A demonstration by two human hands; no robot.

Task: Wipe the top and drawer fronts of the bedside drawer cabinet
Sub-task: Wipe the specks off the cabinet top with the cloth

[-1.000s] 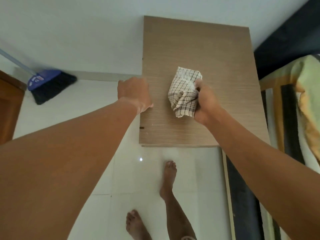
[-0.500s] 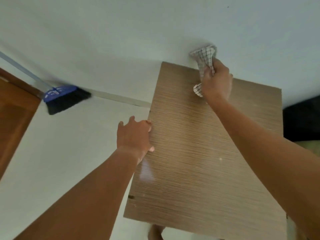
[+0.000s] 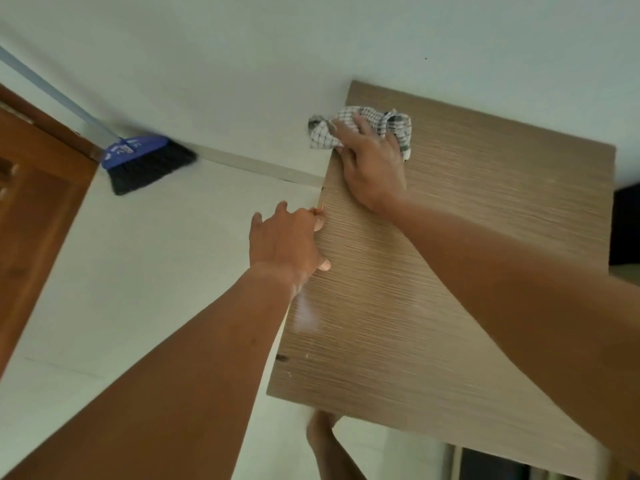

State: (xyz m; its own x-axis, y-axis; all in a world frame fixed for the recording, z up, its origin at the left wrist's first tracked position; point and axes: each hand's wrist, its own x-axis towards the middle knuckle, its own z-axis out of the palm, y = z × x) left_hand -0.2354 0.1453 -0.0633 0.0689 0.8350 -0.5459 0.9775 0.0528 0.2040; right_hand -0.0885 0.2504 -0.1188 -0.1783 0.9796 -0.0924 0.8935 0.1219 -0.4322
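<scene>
Pressed checked cloth (image 3: 394, 128) flat under spread right hand (image 3: 372, 168) at upper-left corner of cabinet top (image 3: 485, 188), upper centre of frame. Braced left hand (image 3: 287, 237), loosely open and empty, against left edge, mid-frame. Ran lengthwise from that corner down toward bottom right.

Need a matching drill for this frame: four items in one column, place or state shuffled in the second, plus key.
1. checked cloth
2. left hand
3. right hand
4. broom

A. against the wall, beside the wooden door
B. pressed flat on the checked cloth
C. far-left corner of the cabinet top, overhanging the edge
D. resting at the cabinet top's left edge

Pairs: 1-C, 2-D, 3-B, 4-A
</scene>
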